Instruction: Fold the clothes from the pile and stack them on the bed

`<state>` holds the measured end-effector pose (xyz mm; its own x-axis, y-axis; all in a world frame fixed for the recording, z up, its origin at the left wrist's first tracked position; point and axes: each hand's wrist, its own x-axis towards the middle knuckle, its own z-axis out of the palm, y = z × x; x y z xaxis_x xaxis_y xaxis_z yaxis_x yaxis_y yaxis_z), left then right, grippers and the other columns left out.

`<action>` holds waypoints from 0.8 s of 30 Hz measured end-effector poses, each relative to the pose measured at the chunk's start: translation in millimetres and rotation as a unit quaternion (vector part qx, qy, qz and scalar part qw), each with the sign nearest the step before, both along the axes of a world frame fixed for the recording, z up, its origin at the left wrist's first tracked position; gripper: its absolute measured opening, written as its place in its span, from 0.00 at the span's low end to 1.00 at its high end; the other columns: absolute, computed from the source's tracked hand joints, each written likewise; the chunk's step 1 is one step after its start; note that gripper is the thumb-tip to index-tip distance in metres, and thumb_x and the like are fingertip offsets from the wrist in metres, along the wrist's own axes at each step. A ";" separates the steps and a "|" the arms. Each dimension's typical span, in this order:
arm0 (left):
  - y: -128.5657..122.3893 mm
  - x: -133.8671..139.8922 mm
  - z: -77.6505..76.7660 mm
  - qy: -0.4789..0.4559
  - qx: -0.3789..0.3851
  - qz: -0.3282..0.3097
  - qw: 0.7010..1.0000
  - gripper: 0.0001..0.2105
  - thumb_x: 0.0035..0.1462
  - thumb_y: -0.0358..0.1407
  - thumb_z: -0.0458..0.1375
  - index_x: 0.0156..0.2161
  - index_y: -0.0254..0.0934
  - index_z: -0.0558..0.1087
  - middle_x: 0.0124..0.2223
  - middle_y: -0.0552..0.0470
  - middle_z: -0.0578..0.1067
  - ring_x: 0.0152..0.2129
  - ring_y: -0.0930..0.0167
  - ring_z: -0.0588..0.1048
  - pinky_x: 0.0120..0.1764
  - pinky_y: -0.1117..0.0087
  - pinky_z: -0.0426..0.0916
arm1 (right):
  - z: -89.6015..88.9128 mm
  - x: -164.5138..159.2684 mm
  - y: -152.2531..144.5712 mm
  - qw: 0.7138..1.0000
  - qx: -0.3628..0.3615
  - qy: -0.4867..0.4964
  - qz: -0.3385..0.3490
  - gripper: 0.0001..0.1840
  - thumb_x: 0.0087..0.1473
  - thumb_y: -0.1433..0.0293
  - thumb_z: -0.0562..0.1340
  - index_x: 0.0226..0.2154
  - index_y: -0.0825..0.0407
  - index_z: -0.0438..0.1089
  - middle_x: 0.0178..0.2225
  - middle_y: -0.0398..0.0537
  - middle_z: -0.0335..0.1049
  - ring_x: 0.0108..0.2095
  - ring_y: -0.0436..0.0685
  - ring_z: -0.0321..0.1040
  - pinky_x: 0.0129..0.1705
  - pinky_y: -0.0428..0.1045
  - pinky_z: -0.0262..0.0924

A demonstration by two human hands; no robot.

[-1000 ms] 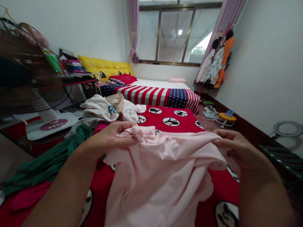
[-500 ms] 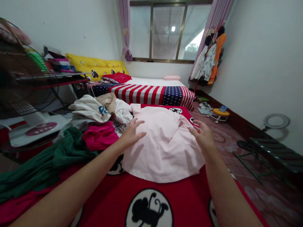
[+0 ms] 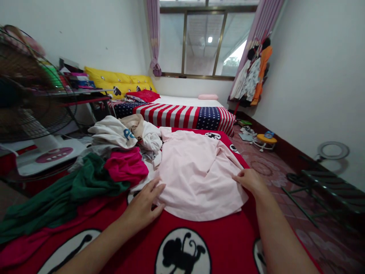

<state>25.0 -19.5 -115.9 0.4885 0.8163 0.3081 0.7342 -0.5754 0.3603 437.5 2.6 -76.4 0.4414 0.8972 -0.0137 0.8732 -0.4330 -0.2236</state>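
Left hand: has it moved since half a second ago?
Yes: judged against the large monkey print on the red cover, the left hand has come nearer the camera, to the near left corner of the pink shirt.

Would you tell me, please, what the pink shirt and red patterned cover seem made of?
Pink shirt: probably a thin, matte knit such as cotton, judging by its soft, shallow creases. Red patterned cover: seemingly matte, perhaps fleecy cloth, as it shows no shine; fibre unclear.

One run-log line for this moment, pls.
pink shirt: spread on red cloth, creased | left hand: open, at shirt's left edge | right hand: at right edge, grip unclear | clothes pile: left of shirt
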 end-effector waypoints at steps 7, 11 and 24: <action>-2.1 -7.6 13.9 -0.037 -0.001 0.033 0.999 0.22 0.51 0.34 0.58 0.53 0.41 0.71 0.50 0.44 0.69 0.47 0.62 0.72 0.50 0.62 0.69 | 6.3 6.9 -3.9 0.999 0.043 -0.029 -0.013 0.18 0.41 0.69 0.62 0.38 0.52 0.76 0.38 0.56 0.77 0.38 0.62 0.74 0.32 0.49 0.59; -0.6 -13.7 16.8 -0.044 -0.062 0.044 0.996 0.18 0.50 0.39 0.60 0.47 0.41 0.74 0.44 0.48 0.72 0.40 0.64 0.74 0.44 0.64 0.70 | -1.2 12.3 -6.5 0.999 0.032 -0.022 -0.030 0.15 0.42 0.62 0.63 0.33 0.51 0.77 0.37 0.58 0.77 0.37 0.65 0.74 0.31 0.51 0.59; 48.0 -20.4 82.5 -0.596 -0.193 0.152 0.765 0.16 0.42 0.39 0.66 0.35 0.34 0.70 0.26 0.56 0.73 0.19 0.75 0.72 0.24 0.77 0.69 | 28.0 9.2 -3.2 0.646 0.554 0.507 -0.135 0.15 0.32 0.68 0.69 0.26 0.50 0.65 0.24 0.38 0.67 0.23 0.49 0.65 0.24 0.45 0.65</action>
<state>4.6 28.5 -33.4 -0.1811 0.9790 0.0935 -0.1692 -0.1247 0.9777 446.7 -0.6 -48.4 0.8525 0.4956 0.1662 -0.0393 0.3778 -0.9250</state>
